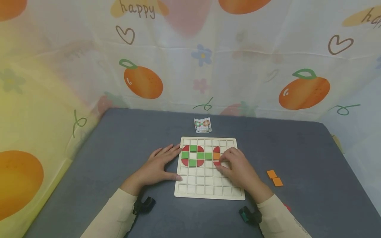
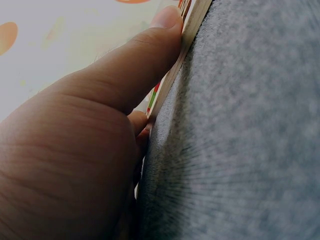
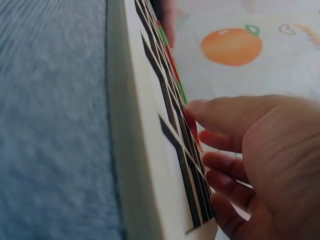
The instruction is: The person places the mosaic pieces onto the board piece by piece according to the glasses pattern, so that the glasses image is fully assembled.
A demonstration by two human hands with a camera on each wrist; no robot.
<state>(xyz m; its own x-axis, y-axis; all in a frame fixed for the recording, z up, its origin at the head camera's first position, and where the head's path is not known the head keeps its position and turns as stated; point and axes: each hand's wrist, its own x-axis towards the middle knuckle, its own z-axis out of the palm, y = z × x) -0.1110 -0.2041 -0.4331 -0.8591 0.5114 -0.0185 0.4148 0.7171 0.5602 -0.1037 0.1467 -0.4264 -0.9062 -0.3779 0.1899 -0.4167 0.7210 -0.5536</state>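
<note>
A pale wooden grid board (image 1: 209,181) lies on the grey table. Several red rounded-corner tiles (image 1: 200,162) and green square tiles (image 1: 192,148) sit in its cells, with an orange square tile (image 1: 216,156) right of the middle. My left hand (image 1: 157,167) rests at the board's left edge, fingers extended and thumb on the rim; the left wrist view shows that thumb (image 2: 145,50) against the wooden edge. With thumb and index finger my right hand (image 1: 238,168) pinches a red rounded-corner tile (image 1: 217,163) just below the orange one. Its thumb (image 3: 215,112) meets red in the right wrist view.
A small printed pattern card (image 1: 202,125) lies behind the board. Two loose orange square tiles (image 1: 277,181) are on the table to the right. Something red (image 1: 287,207) shows partly from behind the right sleeve. A fruit-printed cloth (image 1: 205,76) hangs behind the table.
</note>
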